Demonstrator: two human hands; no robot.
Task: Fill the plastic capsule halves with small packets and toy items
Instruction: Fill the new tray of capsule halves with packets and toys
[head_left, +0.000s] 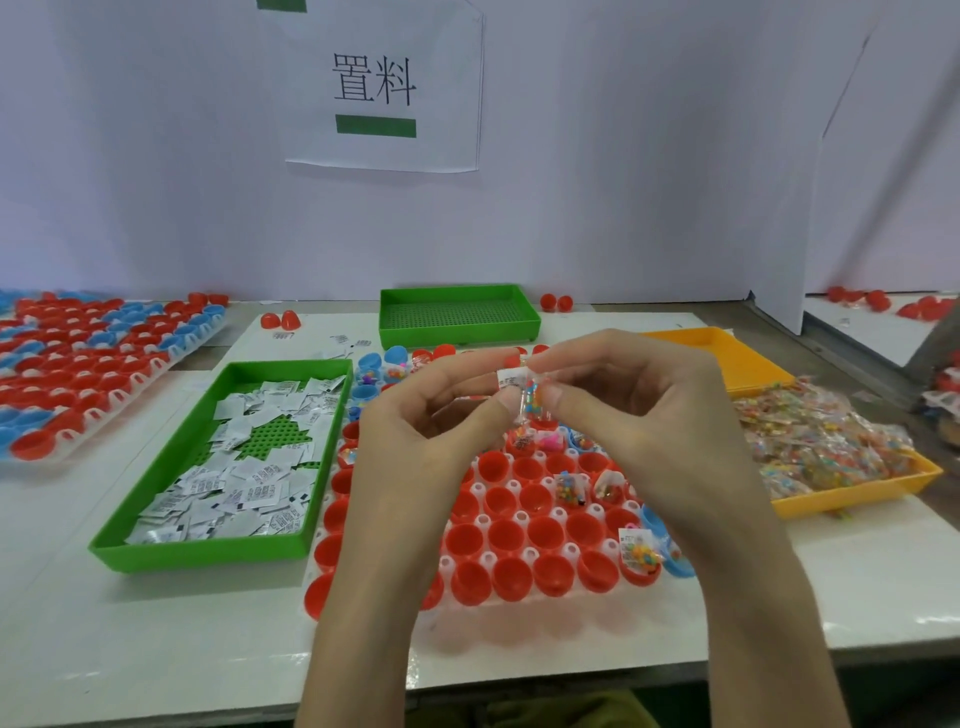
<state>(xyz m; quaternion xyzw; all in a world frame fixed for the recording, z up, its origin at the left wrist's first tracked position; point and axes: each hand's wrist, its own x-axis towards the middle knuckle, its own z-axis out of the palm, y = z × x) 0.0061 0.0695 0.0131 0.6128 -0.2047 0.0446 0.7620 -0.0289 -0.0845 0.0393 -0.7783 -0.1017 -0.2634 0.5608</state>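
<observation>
The counter (156, 649) carries, near its front edge, a white holder tray (519, 613) packed with red capsule halves (501, 501). Most stand open and empty, while a few toward its right side and far rows already hold contents. Touching its left side is a green tray (208, 558) of white packets (249, 488), and by the counter's right edge is a yellow tray (852, 501) heaped with toy packets (810, 441). Above the holder's far rows, the left hand (415, 441) and right hand (649, 415) meet, thumbs and forefingers pinching a clear toy packet (535, 402) between them. A small white packet (509, 378) is pressed against its top on the left hand's side. Both items look very light. The clear film is probably slick and crinkly with loose bits shifting inside, and the paper sachet is soft and foldable. They are best held by the sealed edges with fingertips, then folded small enough to drop into an empty red half without springing back out.
</observation>
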